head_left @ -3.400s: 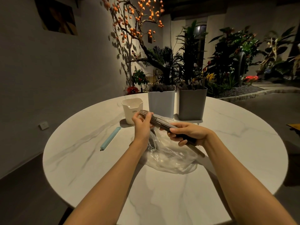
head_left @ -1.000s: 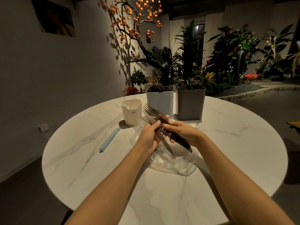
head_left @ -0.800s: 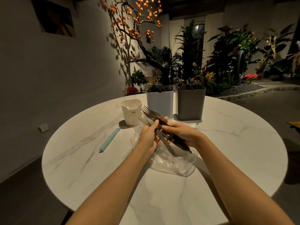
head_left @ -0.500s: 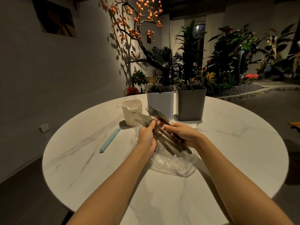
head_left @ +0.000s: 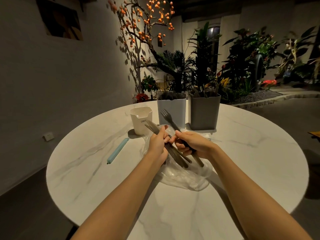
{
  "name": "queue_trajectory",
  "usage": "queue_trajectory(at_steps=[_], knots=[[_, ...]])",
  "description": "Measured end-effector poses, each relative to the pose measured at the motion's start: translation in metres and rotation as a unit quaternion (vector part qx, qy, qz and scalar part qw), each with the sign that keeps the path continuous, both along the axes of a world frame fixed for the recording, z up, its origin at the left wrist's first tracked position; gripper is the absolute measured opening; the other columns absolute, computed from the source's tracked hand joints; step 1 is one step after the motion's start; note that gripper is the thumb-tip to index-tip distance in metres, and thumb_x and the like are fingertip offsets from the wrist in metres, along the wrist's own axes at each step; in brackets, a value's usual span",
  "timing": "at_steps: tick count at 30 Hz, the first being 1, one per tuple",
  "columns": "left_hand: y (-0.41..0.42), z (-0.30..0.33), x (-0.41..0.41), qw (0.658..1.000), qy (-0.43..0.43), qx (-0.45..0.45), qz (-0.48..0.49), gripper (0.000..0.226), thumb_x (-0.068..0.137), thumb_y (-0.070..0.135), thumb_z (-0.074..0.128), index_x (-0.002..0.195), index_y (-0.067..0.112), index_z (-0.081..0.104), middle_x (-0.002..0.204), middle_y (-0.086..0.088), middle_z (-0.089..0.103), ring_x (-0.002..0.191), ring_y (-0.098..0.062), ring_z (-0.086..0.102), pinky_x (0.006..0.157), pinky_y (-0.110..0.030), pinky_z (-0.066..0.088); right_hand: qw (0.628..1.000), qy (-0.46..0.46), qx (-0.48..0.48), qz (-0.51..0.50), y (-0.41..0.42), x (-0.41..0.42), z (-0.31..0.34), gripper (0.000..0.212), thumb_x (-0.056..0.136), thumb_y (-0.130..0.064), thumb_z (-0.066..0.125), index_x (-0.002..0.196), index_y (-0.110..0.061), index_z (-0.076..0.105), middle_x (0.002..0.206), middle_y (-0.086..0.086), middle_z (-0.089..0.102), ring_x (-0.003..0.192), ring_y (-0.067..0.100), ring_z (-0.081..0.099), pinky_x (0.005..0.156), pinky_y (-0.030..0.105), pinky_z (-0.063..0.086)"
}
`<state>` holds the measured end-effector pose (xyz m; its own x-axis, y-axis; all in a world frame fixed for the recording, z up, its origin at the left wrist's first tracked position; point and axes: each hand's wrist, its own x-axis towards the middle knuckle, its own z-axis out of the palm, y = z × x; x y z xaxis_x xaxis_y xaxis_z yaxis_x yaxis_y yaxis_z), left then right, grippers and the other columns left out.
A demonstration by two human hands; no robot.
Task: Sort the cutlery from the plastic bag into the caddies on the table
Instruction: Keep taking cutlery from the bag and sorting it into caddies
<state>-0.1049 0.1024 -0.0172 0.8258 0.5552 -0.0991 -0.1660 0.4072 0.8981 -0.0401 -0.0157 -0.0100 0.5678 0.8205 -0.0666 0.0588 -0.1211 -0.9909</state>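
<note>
Both hands hover over a crumpled clear plastic bag (head_left: 183, 177) at the middle of the round table (head_left: 97, 170). My left hand (head_left: 156, 146) grips a few dark knives (head_left: 152, 128), blades pointing up-left. My right hand (head_left: 190, 144) grips a dark fork (head_left: 167, 116), tines raised toward the caddies. Behind stand a small cream caddy (head_left: 141, 120), a pale blue caddy (head_left: 171, 110) holding dark cutlery, and a dark grey caddy (head_left: 204, 111) holding more cutlery.
A light blue bag clip (head_left: 117, 150) lies on the table left of the bag. Potted plants and a tree with orange fruit stand beyond the table's far edge. A wall runs along the left.
The bundle has been split: the knives went left into my left hand while my right hand keeps the fork. Both hands stay above the bag.
</note>
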Motion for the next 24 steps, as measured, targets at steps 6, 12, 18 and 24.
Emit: queue_trajectory(at_steps=[6,12,18,24], knots=[[0.000,0.001,0.001,0.999,0.009,0.016,-0.026,0.035,0.090,0.038,0.063,0.105,0.006,0.064,0.082,-0.007,0.065,0.081,-0.019,0.064,0.092,-0.039,0.054,0.997,0.022,0.034,0.069,-0.005,0.000,0.002,0.047,0.104,-0.035,0.029,0.089,-0.007,0.063,0.059,0.003,0.040,0.047,0.009,0.033,0.043,0.017,0.030],[0.002,0.005,0.000,0.998,0.001,-0.031,-0.062,0.020,0.094,0.027,0.060,0.092,0.009,0.069,0.081,-0.011,0.064,0.080,-0.021,0.060,0.087,-0.037,0.054,0.997,0.022,0.030,0.061,-0.008,0.003,0.002,0.046,0.104,-0.035,0.031,0.088,-0.010,0.066,0.060,0.003,0.041,0.047,0.009,0.034,0.045,0.016,0.030],[0.003,0.009,0.005,0.995,-0.002,-0.022,-0.099,0.027,0.099,0.028,0.051,0.094,0.013,0.073,0.086,-0.012,0.063,0.090,-0.024,0.057,0.092,-0.038,0.051,0.999,0.013,-0.002,0.041,-0.009,0.010,0.004,0.043,0.103,-0.037,0.033,0.093,-0.005,0.060,0.059,0.002,0.042,0.049,0.008,0.033,0.045,0.016,0.029],[0.001,0.014,0.014,0.997,0.001,-0.005,-0.078,0.030,0.104,0.027,0.040,0.091,0.007,0.059,0.057,-0.003,0.046,0.048,-0.012,0.045,0.055,-0.024,0.047,1.000,-0.006,-0.024,0.009,-0.010,0.017,0.010,0.043,0.103,-0.039,0.033,0.087,-0.008,0.059,0.060,0.003,0.045,0.048,0.007,0.037,0.047,0.016,0.032]])
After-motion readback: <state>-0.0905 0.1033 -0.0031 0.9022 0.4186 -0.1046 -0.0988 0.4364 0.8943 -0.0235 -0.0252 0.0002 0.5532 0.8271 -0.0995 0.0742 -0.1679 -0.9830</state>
